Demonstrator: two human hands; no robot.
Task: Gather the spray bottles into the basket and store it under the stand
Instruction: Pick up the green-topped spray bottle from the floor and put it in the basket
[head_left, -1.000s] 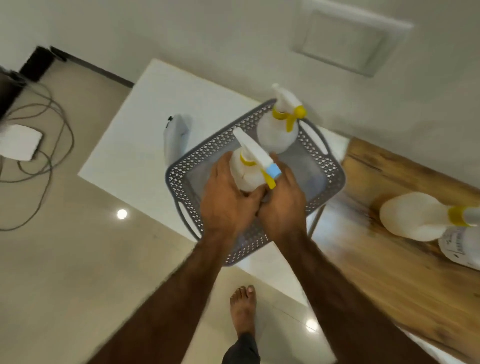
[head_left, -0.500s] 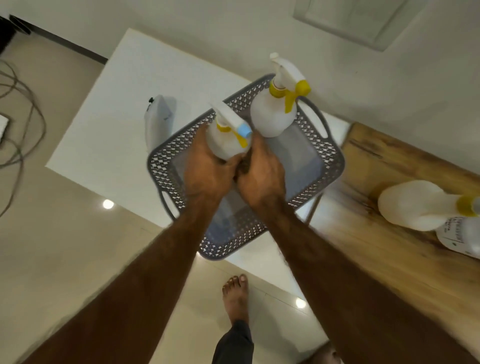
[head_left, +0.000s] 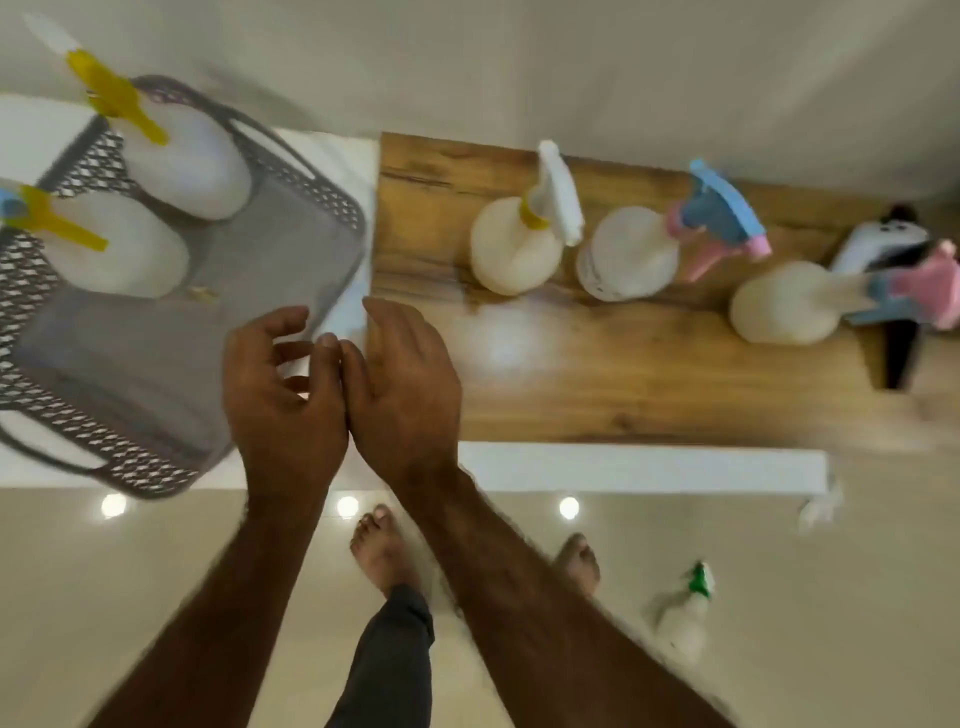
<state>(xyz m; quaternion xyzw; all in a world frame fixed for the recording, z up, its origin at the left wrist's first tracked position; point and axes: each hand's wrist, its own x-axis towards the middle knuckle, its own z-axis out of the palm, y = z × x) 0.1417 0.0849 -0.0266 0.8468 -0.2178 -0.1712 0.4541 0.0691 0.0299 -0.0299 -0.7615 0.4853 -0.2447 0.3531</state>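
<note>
A grey perforated basket (head_left: 322, 200) sits on the white table at the left. Inside it stand two white spray bottles with yellow triggers, one at the back (head_left: 192, 169) and one nearer the front (head_left: 122, 252). On the wooden stand top (head_left: 597, 379) stand three more: a yellow-collared bottle (head_left: 511, 249), a blue-and-pink-headed one (head_left: 631, 254), and a third (head_left: 784, 304) to the right. My left hand (head_left: 283, 402) and my right hand (head_left: 410, 384) hover side by side at the basket's right front corner, both open and holding nothing.
A green-capped spray bottle (head_left: 683, 618) stands on the tiled floor at the lower right. A white and black object (head_left: 883, 244) lies at the stand's far right end. My bare feet are on the floor beneath. The wall runs close behind the stand.
Both hands let go of the blue-tipped bottle, which now stands in the basket, and drew back to the right. The view swung right, showing the bottles on the stand.
</note>
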